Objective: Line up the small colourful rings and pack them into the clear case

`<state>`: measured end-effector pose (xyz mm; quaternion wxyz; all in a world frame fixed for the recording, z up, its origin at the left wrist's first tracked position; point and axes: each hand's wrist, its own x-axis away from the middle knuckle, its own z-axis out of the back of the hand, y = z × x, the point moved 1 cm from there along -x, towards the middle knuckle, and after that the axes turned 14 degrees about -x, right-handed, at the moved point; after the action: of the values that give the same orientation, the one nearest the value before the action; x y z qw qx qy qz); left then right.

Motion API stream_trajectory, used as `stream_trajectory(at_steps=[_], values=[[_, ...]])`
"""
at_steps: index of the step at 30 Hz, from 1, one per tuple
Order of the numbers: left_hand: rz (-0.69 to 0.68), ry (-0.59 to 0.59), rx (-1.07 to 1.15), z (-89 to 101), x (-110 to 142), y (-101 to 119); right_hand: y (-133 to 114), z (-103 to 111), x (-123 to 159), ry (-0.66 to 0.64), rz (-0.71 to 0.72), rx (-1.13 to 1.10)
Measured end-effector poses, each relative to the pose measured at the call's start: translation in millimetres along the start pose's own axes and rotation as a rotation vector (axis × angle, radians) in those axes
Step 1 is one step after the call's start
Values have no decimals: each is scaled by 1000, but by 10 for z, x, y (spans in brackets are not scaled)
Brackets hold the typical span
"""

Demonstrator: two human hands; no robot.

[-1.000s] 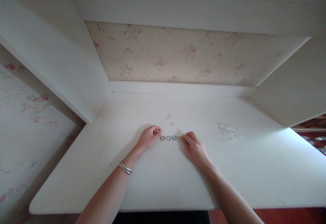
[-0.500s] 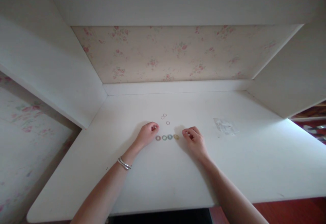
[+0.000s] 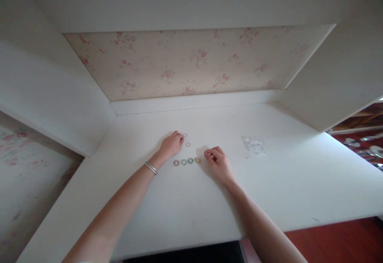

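A row of several small coloured rings (image 3: 187, 161) lies on the white desk (image 3: 191, 199). Just behind the row lie thin loose rings (image 3: 188, 144). My left hand (image 3: 171, 144), with a silver bangle (image 3: 151, 167) on the wrist, reaches forward with its fingertips together at one thin ring near the back; whether it grips the ring is unclear. My right hand (image 3: 217, 161) rests on the desk just right of the row, fingers curled, thumb and forefinger close together with nothing plainly in them.
A small clear plastic bag (image 3: 254, 144) lies on the desk to the right. White side panels and a floral back wall (image 3: 191, 61) enclose the desk. Red floor shows beyond the desk's right front edge.
My left hand has moved forward from the left end of the row to the thin rings behind it. My right hand has drawn slightly away from the row's right end.
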<state>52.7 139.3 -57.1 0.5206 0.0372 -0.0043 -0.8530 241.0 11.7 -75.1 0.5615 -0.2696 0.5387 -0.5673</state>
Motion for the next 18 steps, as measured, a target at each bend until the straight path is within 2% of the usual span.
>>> stream_trajectory(at_steps=[4, 8, 12, 18], values=[[-13, -29, -28, 7, -2, 4, -7, 16, 1, -28, -2, -4], [-54, -4, 31, 67, 120, 69, -11, 24, 0, -19, -2, 2], [-122, 30, 150, 183, 379, 256, -8, 12, -1, -12, 10, 3], [-269, -52, 124, 302, 659, 576, -5, 5, 0, -4, 10, -2]])
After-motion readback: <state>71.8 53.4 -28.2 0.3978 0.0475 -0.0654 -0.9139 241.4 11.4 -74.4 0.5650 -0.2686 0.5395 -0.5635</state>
